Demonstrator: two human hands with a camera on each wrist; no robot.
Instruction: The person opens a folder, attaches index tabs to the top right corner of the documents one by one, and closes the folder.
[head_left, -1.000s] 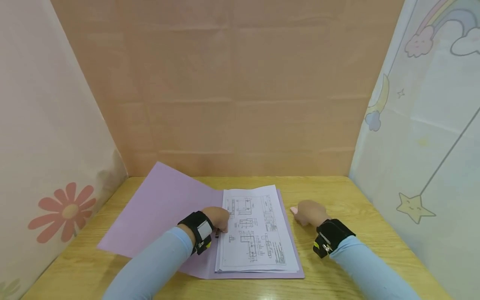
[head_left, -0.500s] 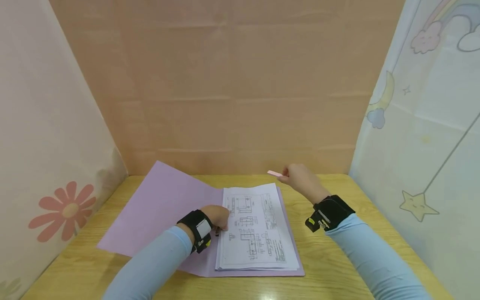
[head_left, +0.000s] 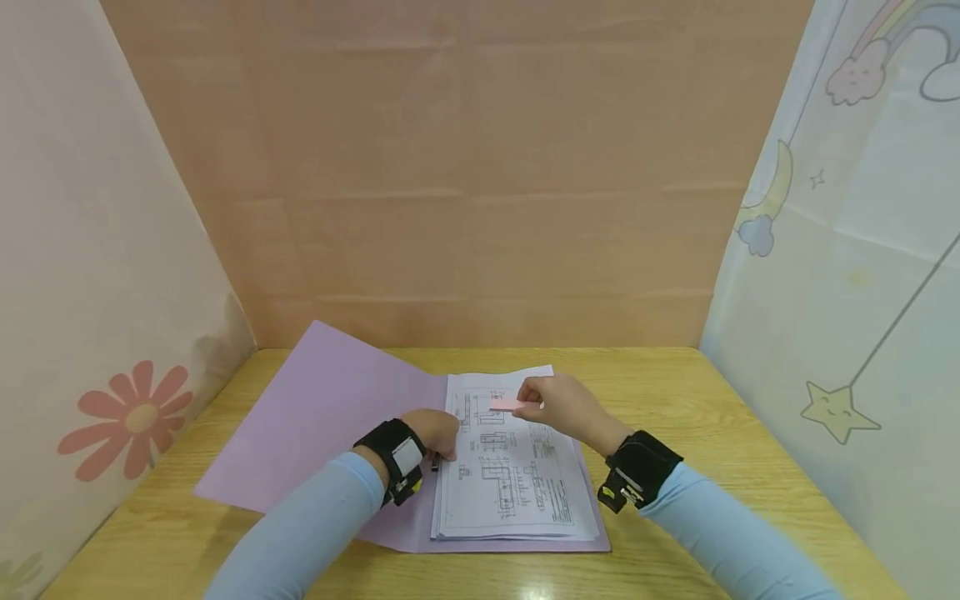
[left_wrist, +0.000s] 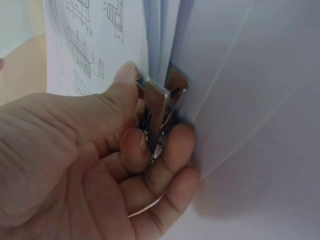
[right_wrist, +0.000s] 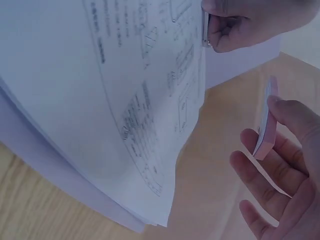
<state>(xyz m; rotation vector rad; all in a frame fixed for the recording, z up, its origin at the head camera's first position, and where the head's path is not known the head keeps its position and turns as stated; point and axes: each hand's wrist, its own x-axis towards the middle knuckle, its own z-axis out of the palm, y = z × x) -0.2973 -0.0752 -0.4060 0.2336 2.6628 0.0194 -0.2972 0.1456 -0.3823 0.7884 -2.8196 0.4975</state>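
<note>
A purple folder point(head_left: 337, 408) lies opened on the wooden table, a stack of drawing sheets point(head_left: 517, 492) on its right half. At the stack's left edge my left hand point(head_left: 433, 433) grips a metal clip point(left_wrist: 157, 102). In the left wrist view, the thumb lies by the sheet edges and the other fingers curl round the clip's lower part. My right hand point(head_left: 566, 408) pinches a small pink pad of sticky notes point(head_left: 502, 404) between thumb and fingers, over the upper part of the top sheet. The right wrist view shows the pad's layered edge.
The wooden table point(head_left: 660, 392) extends on both sides of the folder. A brown paper-like backdrop point(head_left: 472, 208) stands behind it, with a flower-printed sheet point(head_left: 142, 250) at left and a star-printed sheet point(head_left: 832, 333) at right.
My right hand lifted the pink pad from the table right of the folder, then brought it left and down over the top sheet. The left hand stayed at the clip.
</note>
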